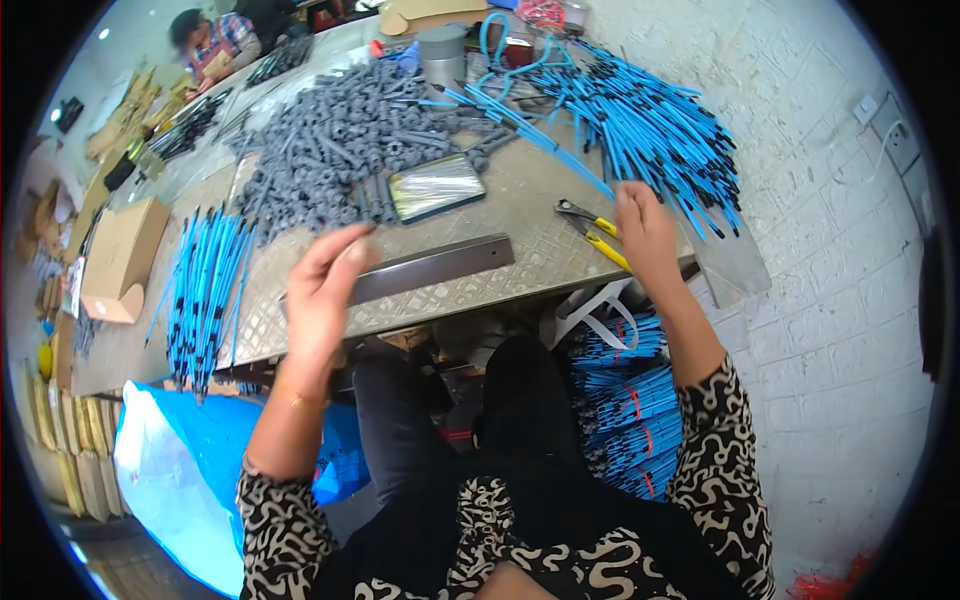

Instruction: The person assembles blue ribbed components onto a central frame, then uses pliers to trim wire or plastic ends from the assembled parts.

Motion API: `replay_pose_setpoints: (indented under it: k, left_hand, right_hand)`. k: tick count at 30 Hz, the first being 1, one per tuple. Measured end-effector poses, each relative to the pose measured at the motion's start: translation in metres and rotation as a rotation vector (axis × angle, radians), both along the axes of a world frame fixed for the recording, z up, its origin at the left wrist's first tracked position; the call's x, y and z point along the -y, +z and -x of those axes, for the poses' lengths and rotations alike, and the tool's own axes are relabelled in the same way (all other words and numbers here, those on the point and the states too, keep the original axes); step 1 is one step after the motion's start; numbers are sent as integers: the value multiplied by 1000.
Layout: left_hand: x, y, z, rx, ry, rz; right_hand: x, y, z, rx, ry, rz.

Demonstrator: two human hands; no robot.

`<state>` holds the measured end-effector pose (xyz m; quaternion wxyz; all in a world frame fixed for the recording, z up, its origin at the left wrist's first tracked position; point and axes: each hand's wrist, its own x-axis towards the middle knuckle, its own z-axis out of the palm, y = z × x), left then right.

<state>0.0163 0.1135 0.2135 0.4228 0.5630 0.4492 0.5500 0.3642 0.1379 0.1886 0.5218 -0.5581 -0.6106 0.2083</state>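
Observation:
My right hand (647,236) is closed at the near end of thin blue rods (545,143), which slant away toward the far middle of the table. My left hand (325,290) has its fingers drawn together over the near edge, by a dark metal bar (440,268); what the fingertips hold, if anything, is too small to name. Beside my right hand lie end-cutting pliers (603,242) with yellow handles. A shallow tray of thin silvery pins (437,187) sits beyond the bar, against a big heap of grey plastic parts (340,135).
Blue rods with black ends are piled at the right (655,125) and at the left edge (207,290). A cardboard box (125,258) stands far left, a grey canister (442,58) at the back. Bundled rods (630,420) sit below the table. Another person (215,45) works at far left.

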Motion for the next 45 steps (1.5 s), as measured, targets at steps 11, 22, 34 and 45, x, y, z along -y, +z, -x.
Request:
replay_pose_setpoints:
  k: [11,22,34,45]
  left_hand:
    - [-11,3,-64,263,-247,-104]
    - [0,0,-87,814,-768,346]
    - [12,6,-125,982,-602,346]
    - [42,16,-101,912,-954,385]
  right_hand:
    - [108,-3,25,363,59,-200]
    - [100,-3,-58,188,673,53]
    - [-1,1,-95,312,347,73]
    - [-156,11,-159,743,-252,213]
